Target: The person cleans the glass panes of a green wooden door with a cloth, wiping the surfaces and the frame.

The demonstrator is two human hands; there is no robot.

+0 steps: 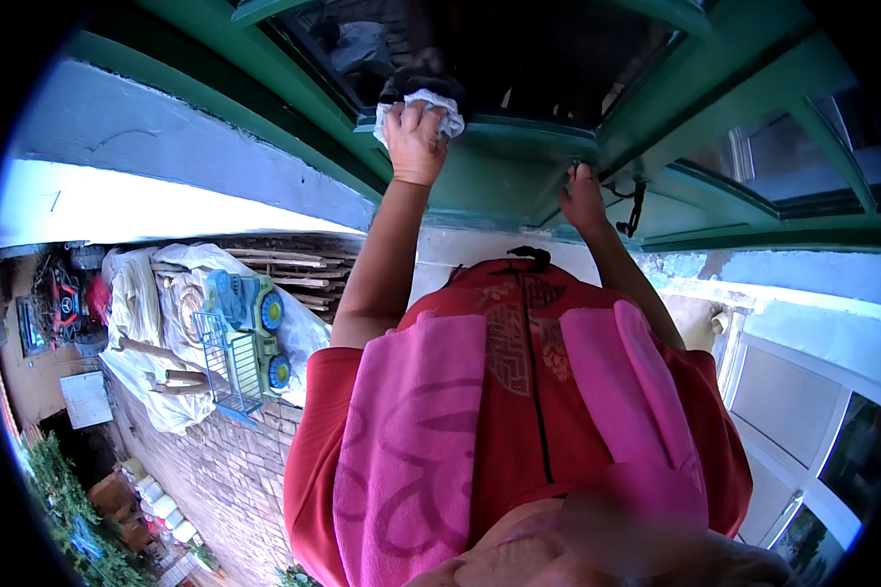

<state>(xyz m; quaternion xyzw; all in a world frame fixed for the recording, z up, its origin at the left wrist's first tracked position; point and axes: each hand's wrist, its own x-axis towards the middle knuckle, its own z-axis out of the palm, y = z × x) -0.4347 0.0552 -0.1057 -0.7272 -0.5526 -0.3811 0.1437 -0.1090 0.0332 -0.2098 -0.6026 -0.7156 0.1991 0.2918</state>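
Note:
My left hand [415, 147] presses a crumpled white cloth [451, 121] against the lower left edge of a dark glass pane [536, 73]. The pane is set in a green painted door or window frame [492, 165] and shows reflections. To the right, my right hand [584, 199] has its fingers curled at a small fitting [575, 160] on the green frame, mostly covered by the fingertips. Just beside that hand hangs a black metal latch or handle [636, 209].
A second glazed green leaf [771, 158] stands at right, above a white-framed window [793, 411]. On the left, a toy truck [253, 308] and wire basket [227, 359] lie by plastic sheeting [136, 293] and stacked wood [301, 279] on brick paving [213, 477]. A pink towel [411, 440] hangs around my neck.

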